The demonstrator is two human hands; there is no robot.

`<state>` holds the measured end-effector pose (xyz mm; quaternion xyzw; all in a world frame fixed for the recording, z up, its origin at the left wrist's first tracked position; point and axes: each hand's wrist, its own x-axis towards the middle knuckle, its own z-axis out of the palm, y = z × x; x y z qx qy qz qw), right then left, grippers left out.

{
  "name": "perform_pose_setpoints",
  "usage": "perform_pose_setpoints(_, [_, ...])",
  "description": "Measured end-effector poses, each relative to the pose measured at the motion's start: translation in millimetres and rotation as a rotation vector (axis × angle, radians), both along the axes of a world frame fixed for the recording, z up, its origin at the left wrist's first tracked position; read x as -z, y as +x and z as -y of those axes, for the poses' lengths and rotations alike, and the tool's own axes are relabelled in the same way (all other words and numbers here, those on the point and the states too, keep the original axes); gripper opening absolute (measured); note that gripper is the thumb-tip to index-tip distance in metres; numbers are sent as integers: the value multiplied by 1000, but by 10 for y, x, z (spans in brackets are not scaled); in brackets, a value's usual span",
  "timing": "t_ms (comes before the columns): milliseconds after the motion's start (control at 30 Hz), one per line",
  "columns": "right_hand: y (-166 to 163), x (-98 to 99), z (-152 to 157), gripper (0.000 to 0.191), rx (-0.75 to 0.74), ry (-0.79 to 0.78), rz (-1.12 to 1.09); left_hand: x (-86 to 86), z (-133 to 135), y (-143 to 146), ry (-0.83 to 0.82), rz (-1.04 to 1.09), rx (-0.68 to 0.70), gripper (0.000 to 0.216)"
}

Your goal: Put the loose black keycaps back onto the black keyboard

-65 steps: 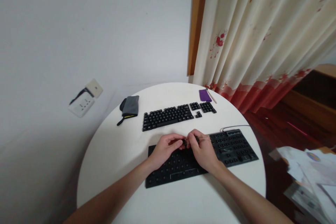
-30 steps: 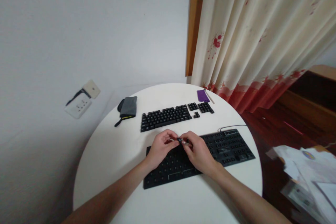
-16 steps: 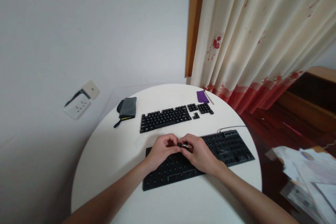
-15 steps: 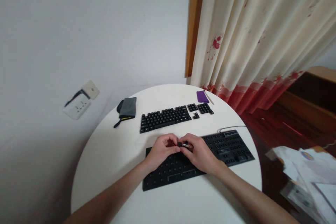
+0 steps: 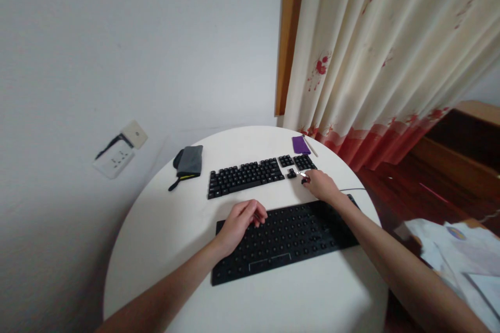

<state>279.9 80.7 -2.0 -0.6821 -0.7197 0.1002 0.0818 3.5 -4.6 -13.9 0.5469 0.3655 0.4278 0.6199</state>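
Observation:
A black keyboard base (image 5: 281, 239) without keycaps lies across the near part of the table, its switches bare. Over its upper left rests my left hand (image 5: 244, 221), fingers curled in and no object visible in them. My right hand (image 5: 322, 186) is reached out beyond the base's right half, beside the loose keycaps. Its fingers are closed on a thin metal tool that looks like a keycap puller (image 5: 301, 174). A small black keycap (image 5: 304, 180) is at those fingertips. Several keycaps (image 5: 246, 177) are laid out in keyboard order behind the base, with an arrow-key cluster (image 5: 291, 173) near the tool.
On the round white table (image 5: 156, 250) are a grey pouch (image 5: 190, 161) at the back left, and a purple cloth (image 5: 300, 145) and slim stick (image 5: 311, 146) at the back right. A cable (image 5: 353, 189) runs off the right edge. Papers (image 5: 457, 255) lie beyond the table.
My right hand has left my left hand and moved right and away, carrying the metal tool and a keycap to the loose keycaps. My left hand stays over the base.

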Motion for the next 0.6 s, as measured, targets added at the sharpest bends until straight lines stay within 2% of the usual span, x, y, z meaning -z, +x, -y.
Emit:
perform_pose_setpoints(300, [-15, 126, -57, 22, 92, -26, 23, -21, 2, 10, -21, 25, 8, 42])
perform_pose_setpoints(600, [-30, 175, -195, 19, 188, -20, 20, -50, 8, 8, -18, 31, 8, 42])
